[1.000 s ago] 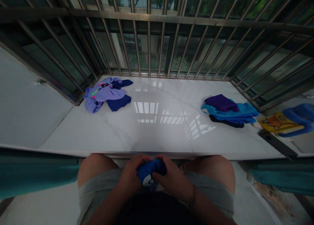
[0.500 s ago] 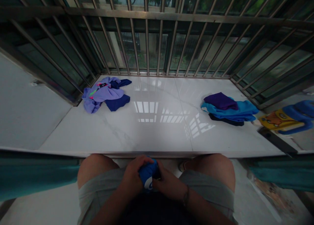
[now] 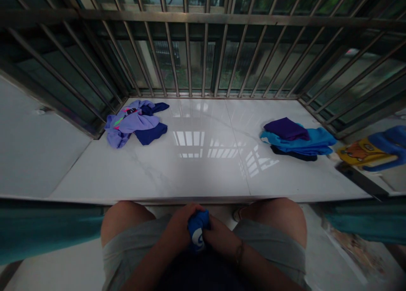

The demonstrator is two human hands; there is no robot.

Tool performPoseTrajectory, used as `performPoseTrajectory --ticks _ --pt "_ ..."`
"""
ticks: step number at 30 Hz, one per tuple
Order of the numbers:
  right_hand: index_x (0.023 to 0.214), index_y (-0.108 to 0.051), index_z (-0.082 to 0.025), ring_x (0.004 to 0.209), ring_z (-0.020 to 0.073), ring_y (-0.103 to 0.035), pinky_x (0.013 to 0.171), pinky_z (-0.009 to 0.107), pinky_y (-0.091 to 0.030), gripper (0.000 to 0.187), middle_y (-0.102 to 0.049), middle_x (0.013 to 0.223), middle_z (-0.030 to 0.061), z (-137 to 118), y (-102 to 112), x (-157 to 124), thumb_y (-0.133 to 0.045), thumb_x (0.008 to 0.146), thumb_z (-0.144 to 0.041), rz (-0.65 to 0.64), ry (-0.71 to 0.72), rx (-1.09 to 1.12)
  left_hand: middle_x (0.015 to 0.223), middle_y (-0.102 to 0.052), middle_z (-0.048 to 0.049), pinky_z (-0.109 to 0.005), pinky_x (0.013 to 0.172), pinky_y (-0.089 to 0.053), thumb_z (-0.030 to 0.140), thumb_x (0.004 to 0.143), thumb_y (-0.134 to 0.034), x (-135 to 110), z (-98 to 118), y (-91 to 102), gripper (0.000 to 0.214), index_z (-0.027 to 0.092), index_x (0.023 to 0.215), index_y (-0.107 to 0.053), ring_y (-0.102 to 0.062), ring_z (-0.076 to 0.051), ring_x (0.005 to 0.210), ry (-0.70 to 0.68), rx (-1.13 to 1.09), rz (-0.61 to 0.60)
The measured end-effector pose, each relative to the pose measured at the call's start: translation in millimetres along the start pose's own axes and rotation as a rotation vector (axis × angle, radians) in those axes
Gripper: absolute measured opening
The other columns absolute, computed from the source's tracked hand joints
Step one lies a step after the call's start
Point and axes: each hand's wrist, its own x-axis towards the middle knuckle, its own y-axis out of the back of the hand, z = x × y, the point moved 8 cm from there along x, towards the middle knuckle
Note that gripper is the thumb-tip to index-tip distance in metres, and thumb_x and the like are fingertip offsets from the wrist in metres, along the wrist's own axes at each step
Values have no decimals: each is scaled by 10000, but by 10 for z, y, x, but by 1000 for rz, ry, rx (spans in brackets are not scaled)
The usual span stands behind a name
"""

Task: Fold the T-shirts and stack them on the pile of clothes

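Low in the view, between my knees, a bunched blue cloth (image 3: 198, 228) with a white round mark is held in both hands. My left hand (image 3: 183, 223) wraps its left side, fingers curled over the top. My right hand (image 3: 221, 237) grips its right side, the fingertips partly hidden behind the cloth. On the white ledge ahead, to the left, a lilac garment (image 3: 135, 124) lies crumpled over a dark navy garment (image 3: 152, 134). To the right is a stack of folded clothes: a purple cloth (image 3: 286, 128) on top, a bright blue cloth (image 3: 320, 139) under it and a black cloth (image 3: 294, 154) lowest.
The glossy white ledge (image 3: 203, 177) ends just ahead of my knees. Metal bars (image 3: 203, 62) line the window behind it. A yellow and blue container (image 3: 368, 151) and a dark flat object (image 3: 361, 180) are at the right end. Teal curtains (image 3: 50, 231) hang at both sides.
Both hands have shifted slightly right with the blue cloth, which looks narrower and more upright, its white mark turned more into view. The clothes on the ledge stay in place.
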Motion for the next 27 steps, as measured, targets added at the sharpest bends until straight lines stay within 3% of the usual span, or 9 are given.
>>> performPoseTrajectory --ticks 6,11,16,18,22,24,27 --pt "1259 -799 -207 1150 307 -806 1070 440 -612 508 -861 1197 61 144 -17 10 -665 778 -296 -29 -46 126 1245 -856 -50 -396 1074 -600 145 776 -741 14 -84 -138 505 276 1261 -788 -803 -284 1166 28 -1 -60" --pt "1004 -843 -194 985 288 -804 957 430 -632 319 -858 1015 52 102 28 62 -641 865 -399 -101 -63 66 1450 -808 -93 -476 1169 -599 201 789 -806 22 -185 -65 776 324 1547 -692 -787 -335 1294 83 71 -59" --pt "1181 -800 -218 1125 286 -750 1067 416 -574 368 -830 1214 63 -451 418 -2 -731 844 -351 23 186 -138 1329 -863 -41 -400 1094 -656 236 850 -786 28 3 296 596 356 1435 -777 -836 -309 1193 26 73 -27" --pt "1120 -757 -225 1012 244 -725 947 350 -576 302 -806 1085 38 -605 582 -80 -738 833 -318 102 191 -153 1373 -851 -35 -389 1112 -652 265 870 -810 2 139 465 589 363 1450 -778 -829 -310 1231 -57 91 -35" --pt "899 -622 -239 788 153 -578 725 242 -468 162 -649 826 -40 -785 760 -288 -763 836 -287 173 213 -116 1371 -851 -45 -355 1074 -668 284 930 -812 -91 358 813 570 388 1488 -763 -839 -278 1201 -227 201 24" --pt "908 -648 -238 805 166 -592 746 264 -497 220 -672 854 -22 -816 806 -393 -822 857 -362 193 238 -53 1342 -858 -44 -326 1045 -676 210 993 -697 -120 448 973 538 385 1498 -757 -842 -239 1178 -278 254 81" --pt "1187 -756 -252 1016 276 -725 921 409 -608 475 -802 1131 78 -778 925 -538 -881 872 -585 328 232 194 1417 -828 -21 -332 1060 -677 136 994 -583 -116 559 1168 555 375 1455 -779 -830 -220 1215 -273 346 176"
